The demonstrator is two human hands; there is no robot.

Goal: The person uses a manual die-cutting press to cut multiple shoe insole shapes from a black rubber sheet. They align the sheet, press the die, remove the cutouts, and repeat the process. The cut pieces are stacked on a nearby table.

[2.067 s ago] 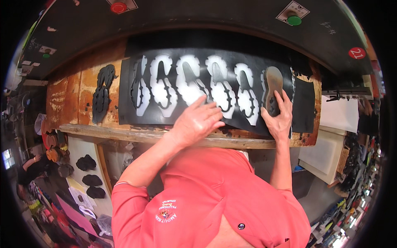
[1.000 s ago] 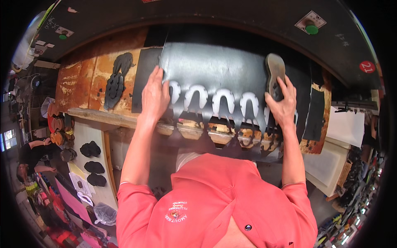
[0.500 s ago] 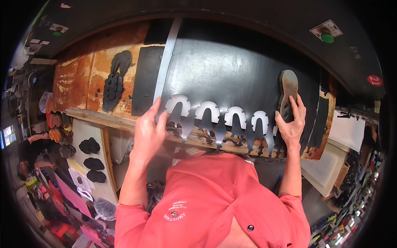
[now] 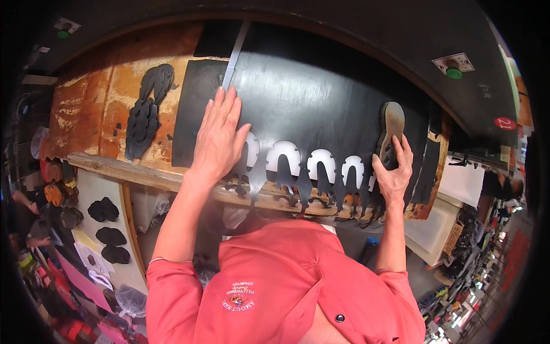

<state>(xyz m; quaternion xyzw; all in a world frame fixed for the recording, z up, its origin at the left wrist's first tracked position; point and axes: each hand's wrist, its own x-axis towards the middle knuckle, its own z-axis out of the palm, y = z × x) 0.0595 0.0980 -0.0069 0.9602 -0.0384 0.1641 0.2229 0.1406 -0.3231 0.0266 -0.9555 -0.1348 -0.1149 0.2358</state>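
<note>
A wide black sheet (image 4: pixel 303 92) of smooth material covers the bench. Along its near edge runs a row of horseshoe-shaped cut-outs (image 4: pixel 285 156) with white showing through, and ragged strips hang over the edge. My left hand (image 4: pixel 219 135) lies flat on the sheet's left part, fingers stretched out and pointing away from me. Its fingertips reach the near end of a pale straight strip (image 4: pixel 234 66). At the right, my right hand (image 4: pixel 395 169) grips a sole-shaped cutting die (image 4: pixel 392 119) standing on the sheet, thumb on the left side and fingers on the right.
Stacked black cut pieces (image 4: pixel 144 123) lie on the worn orange-brown board (image 4: pixel 97 103) at the left. A wooden rail (image 4: pixel 132 172) edges the bench. Overhead hangs a dark machine beam with a green button (image 4: pixel 454 73). More black pieces (image 4: pixel 112 235) lie on a side board.
My left hand has gone from a loose curl near the sheet's edge to lying flat, farther up the sheet. My right hand keeps its grip on the die. The whole view has shifted slightly.
</note>
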